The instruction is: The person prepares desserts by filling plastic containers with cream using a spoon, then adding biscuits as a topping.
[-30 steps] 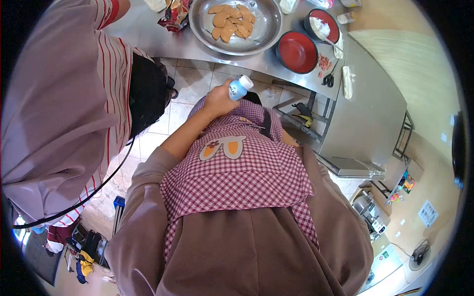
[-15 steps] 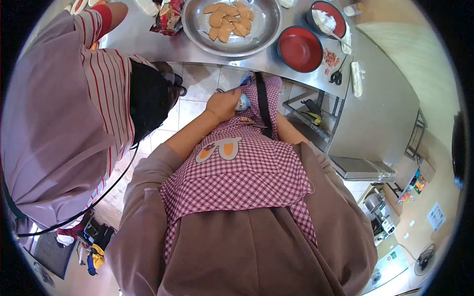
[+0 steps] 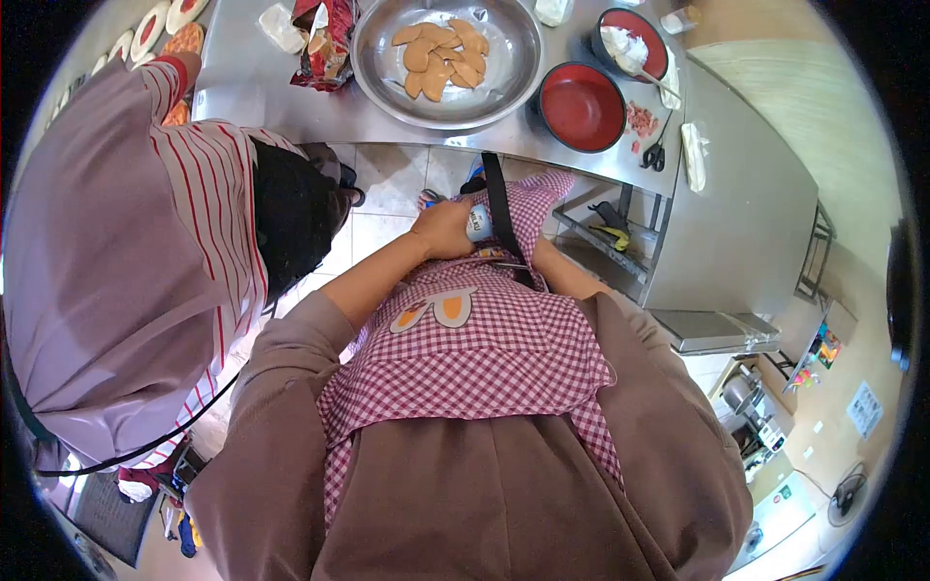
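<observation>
My left hand (image 3: 446, 230) is closed around a light blue container (image 3: 479, 224) with lettering on it, held low in front of my checked apron (image 3: 465, 358). A black strap (image 3: 501, 208) hangs down just right of the container. My right forearm (image 3: 567, 266) reaches behind the apron's raised cloth, which hides the hand. Beyond my hands, on the metal table (image 3: 383, 121), a large steel bowl (image 3: 499, 113) contains several flat orange-brown pieces (image 3: 436, 58). A red-lined bowl (image 3: 583, 107) stands right of it.
Another red-lined bowl (image 3: 659, 53) contains white stuff and a utensil. Scissors (image 3: 655, 155) lie near chopped pink bits (image 3: 640, 119). A red packet (image 3: 325, 48) is left of the steel bowl. At left, a person (image 3: 126, 232) leans over the table by round flat bases (image 3: 149, 29).
My view has tilted, so the table sits lower in it and shows more. My left hand keeps hold of the container. The other person's forearm at upper left shows less.
</observation>
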{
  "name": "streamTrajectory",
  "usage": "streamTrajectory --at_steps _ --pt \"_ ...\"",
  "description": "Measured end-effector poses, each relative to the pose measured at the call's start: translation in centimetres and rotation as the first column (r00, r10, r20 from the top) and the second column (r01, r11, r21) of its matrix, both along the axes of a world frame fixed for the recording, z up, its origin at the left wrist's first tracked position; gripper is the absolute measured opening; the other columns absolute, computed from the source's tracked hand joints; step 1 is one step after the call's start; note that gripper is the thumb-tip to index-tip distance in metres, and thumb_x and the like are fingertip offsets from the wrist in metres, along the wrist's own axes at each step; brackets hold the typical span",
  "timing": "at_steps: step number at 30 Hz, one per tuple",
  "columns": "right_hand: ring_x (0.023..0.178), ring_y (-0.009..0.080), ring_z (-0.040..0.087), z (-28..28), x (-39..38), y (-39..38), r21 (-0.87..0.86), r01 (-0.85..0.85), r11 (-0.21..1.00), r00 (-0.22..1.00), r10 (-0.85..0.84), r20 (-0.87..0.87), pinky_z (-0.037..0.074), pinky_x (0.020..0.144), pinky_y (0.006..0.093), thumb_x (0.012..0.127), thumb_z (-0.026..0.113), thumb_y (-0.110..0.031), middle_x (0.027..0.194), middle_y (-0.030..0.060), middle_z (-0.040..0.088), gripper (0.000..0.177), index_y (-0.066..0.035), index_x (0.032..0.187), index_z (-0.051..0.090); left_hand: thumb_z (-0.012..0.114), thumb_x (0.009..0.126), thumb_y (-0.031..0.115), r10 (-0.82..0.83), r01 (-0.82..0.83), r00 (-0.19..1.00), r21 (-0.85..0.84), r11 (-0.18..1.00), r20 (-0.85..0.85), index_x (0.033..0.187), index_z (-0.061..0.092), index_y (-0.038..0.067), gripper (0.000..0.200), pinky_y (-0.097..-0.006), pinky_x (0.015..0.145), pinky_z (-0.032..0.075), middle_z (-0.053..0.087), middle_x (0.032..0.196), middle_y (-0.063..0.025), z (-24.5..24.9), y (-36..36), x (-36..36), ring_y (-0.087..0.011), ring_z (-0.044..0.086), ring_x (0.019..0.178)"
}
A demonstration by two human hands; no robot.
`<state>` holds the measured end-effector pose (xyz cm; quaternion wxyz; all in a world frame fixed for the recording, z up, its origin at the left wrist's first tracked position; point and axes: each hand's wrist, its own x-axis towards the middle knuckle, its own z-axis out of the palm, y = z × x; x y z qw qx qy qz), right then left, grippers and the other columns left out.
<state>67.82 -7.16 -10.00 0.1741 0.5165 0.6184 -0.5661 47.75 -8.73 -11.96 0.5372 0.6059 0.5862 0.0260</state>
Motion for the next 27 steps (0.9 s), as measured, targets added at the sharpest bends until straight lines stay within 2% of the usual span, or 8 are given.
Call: streamTrajectory --at_steps 2,8,16,19,21,23,25,27 --pt "0.096 0.0316 0.061 -0.2 -1.2 0.1 0.012 -0.025 1.000 1.000 0.024 0.018 0.047 0.084 0.0384 0.089 0.049 -0.020 0.108 0.0207 0.063 0.032 0.005 0.105 0.061 0.076 0.056 0.019 0.030 -0.030 0.990 -0.003 1.000 0.141 0.118 0.053 0.003 0.068 -0.0383 0.079 0.050 0.065 0.095 -0.0199 -0.7 -0.1 -0.2 -0.0316 0.064 0.088" --pt "0.096 0.0321 0.061 1.3 0.2 -1.4 0.050 -0.083 0.995 0.994 0.079 0.078 0.047 0.084 0.0385 0.089 0.050 -0.021 0.108 0.0210 0.063 0.033 0.005 0.105 0.061 0.072 0.051 0.004 0.169 0.077 0.870 -0.467 0.881 0.464 0.107 0.056 -0.003 0.059 -0.0306 0.081 0.047 0.065 0.095 -0.0115 -1.3 -0.3 -1.5 -0.0212 0.061 0.088" --pt "0.096 0.0328 0.061 2.0 0.3 -2.1 0.029 -0.194 0.981 0.966 0.186 0.177 0.047 0.084 0.0386 0.089 0.050 -0.021 0.107 0.0214 0.063 0.033 0.005 0.105 0.062 0.071 0.049 -0.001 0.197 0.276 0.737 -0.554 0.785 0.646 0.117 0.049 -0.003 0.072 -0.0324 0.083 0.047 0.062 0.104 -0.0134 -3.4 -1.0 -2.1 -0.0222 0.059 0.094" --pt "0.096 0.0331 0.061 2.0 -0.1 -2.0 0.014 -0.244 0.970 0.948 0.235 0.215 0.048 0.084 0.0386 0.089 0.050 -0.022 0.107 0.0215 0.063 0.033 0.005 0.105 0.062 0.071 0.048 -0.002 0.292 0.340 0.696 -0.659 0.671 0.656 0.116 0.050 -0.003 0.071 -0.0344 0.081 0.048 0.063 0.101 -0.0142 -3.6 -2.0 -2.2 -0.0236 0.060 0.091" --pt "0.096 0.0333 0.061 2.1 -0.3 -2.2 0.023 -0.276 0.961 0.936 0.263 0.234 0.048 0.084 0.0387 0.089 0.050 -0.022 0.107 0.0217 0.063 0.033 0.005 0.104 0.062 0.072 0.046 -0.002 0.474 0.525 0.575 -0.745 0.411 0.667 0.108 0.055 -0.004 0.065 -0.0357 0.078 0.050 0.064 0.095 -0.0155 -5.9 -3.4 -2.3 -0.0262 0.061 0.087" --pt "0.096 0.0335 0.061 2.3 0.1 -2.3 0.026 -0.300 0.953 0.924 0.284 0.258 0.048 0.084 0.0387 0.089 0.050 -0.022 0.107 0.0218 0.063 0.033 0.005 0.104 0.062 0.075 0.045 0.002 0.542 0.588 0.423 -0.675 0.446 0.726 0.101 0.059 -0.004 0.059 -0.0343 0.063 0.052 0.066 0.087 -0.0130 -4.8 -3.5 -2.4 -0.0226 0.063 0.074" --pt "0.096 0.0337 0.061 2.3 -0.2 -2.2 0.013 -0.324 0.946 0.909 0.308 0.282 0.048 0.084 0.0387 0.088 0.050 -0.022 0.107 0.0219 0.063 0.033 0.005 0.104 0.062 0.076 0.045 0.001 0.042 0.445 0.667 -0.443 0.778 0.744 0.097 0.064 0.000 0.053 -0.0319 0.069 0.051 0.067 0.089 -0.0096 -2.6 -2.6 -3.1 -0.0221 0.063 0.078" --pt "0.096 0.0338 0.061 2.1 -1.7 -2.3 -0.014 -0.355 0.935 0.888 0.342 0.307 0.048 0.084 0.0388 0.088 0.050 -0.022 0.107 0.0220 0.063 0.033 0.005 0.104 0.062 0.078 0.048 0.004 0.086 0.456 0.661 -0.490 0.743 0.745 0.094 0.068 0.003 0.047 -0.0288 0.073 0.049 0.068 0.092 -0.0073 -0.5 -1.6 -3.6 -0.0202 0.063 0.082"
